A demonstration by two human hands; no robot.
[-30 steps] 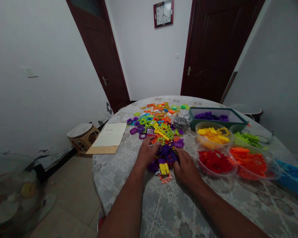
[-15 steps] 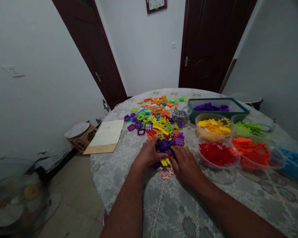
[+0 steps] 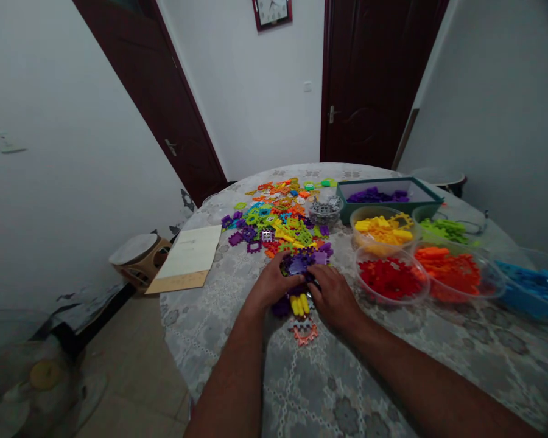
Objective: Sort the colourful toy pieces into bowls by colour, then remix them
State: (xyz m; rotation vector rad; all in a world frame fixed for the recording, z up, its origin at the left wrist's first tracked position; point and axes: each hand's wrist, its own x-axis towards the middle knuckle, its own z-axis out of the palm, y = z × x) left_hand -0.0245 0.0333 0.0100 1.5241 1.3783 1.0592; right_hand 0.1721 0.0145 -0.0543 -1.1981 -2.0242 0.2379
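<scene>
My left hand (image 3: 273, 283) is closed round the left side of a cluster of purple interlocking building pieces (image 3: 298, 264). From the other side my right hand (image 3: 334, 297) grips the same cluster, its fingers curled in by the left thumb. Fingers partly hide the purple pieces, so I cannot tell how they join. Just below the hands lies a yellow ridged piece (image 3: 300, 305), with a salmon-pink toothed piece (image 3: 305, 334) nearer to me on the tablecloth. Beyond the hands spreads a mixed heap of coloured building pieces (image 3: 285, 226).
On the right stand clear tubs of yellow (image 3: 383, 231), red (image 3: 393, 278), orange (image 3: 447, 271) and green pieces (image 3: 444, 230), plus a blue lot (image 3: 530, 283). Behind are a tub of grey pieces (image 3: 325, 207) and a green-edged box (image 3: 388, 185). A paper sheet (image 3: 189, 252) lies left.
The view has turned slightly to the right. Both hands stay together on the purple pieces. A little more of the yellow ridged piece shows below them.
</scene>
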